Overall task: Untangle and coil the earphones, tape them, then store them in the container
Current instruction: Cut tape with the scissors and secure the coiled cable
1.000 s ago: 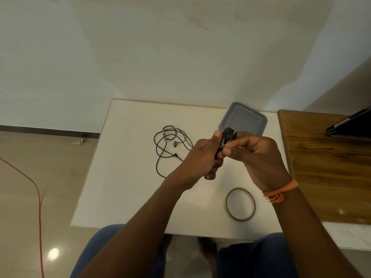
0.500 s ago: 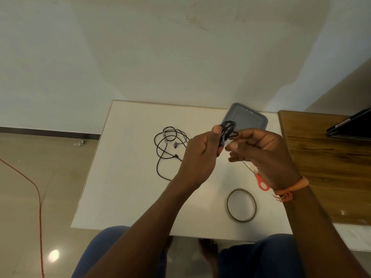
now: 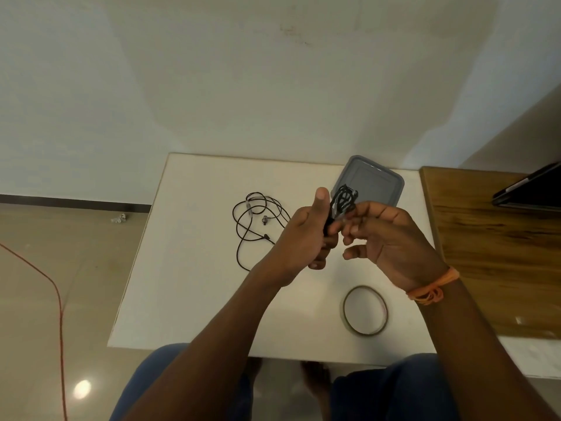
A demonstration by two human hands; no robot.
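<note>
I hold the coiled earphones (image 3: 343, 202) upright in my left hand (image 3: 303, 241), fingers curled round the lower part of the bundle, thumb sticking straight up beside it. The loops at the top of the coil stand free above my fist. My right hand (image 3: 391, 247) meets it from the other side: the fingertips (image 3: 349, 215) pinch at the middle of the bundle, where a small pale bit shows, though I cannot tell what it is. An orange thread (image 3: 431, 287) is tied round my right wrist.

Taking the grey container (image 3: 382, 183) as the mark: the coil is in the air just in front of its near left corner, overlapping it in view. A second pair of earphones (image 3: 258, 220) lies loose on the white table (image 3: 188, 268), left of the container. The tape roll (image 3: 365, 309) lies flat on the table, well nearer to me than the container. A wooden surface (image 3: 498, 253) is to its right.
</note>
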